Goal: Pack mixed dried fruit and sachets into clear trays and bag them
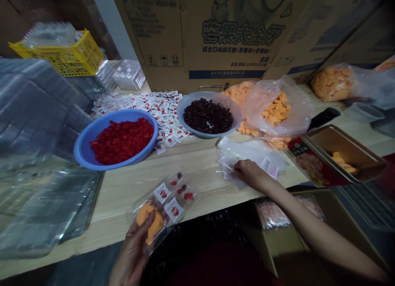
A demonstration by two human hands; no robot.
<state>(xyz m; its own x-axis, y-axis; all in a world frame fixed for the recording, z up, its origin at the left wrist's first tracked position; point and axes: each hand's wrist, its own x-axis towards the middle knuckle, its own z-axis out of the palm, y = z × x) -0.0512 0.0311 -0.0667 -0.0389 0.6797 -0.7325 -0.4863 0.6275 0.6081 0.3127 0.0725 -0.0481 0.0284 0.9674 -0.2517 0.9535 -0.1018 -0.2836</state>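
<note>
My left hand [135, 240] grips the near end of a clear plastic tray [194, 180], thumb on top, tilted above the table's front edge. In the tray lie orange gummy-like pieces [155, 227] under my thumb, two white printed sachets [173, 210], and several small red and dark pieces at the far end. My right hand [248, 173] is pinched closed at the edge of a pile of clear plastic bags [262, 154]; the fingertips are partly hidden.
Behind are a blue bowl of red pieces [80, 144], a bowl of dark pieces [236, 113], scattered sachets [168, 109] and an open bag of orange pieces [302, 109]. Clear trays [37, 133] are stacked left. A tin [321, 166] stands right, above an open carton [293, 247].
</note>
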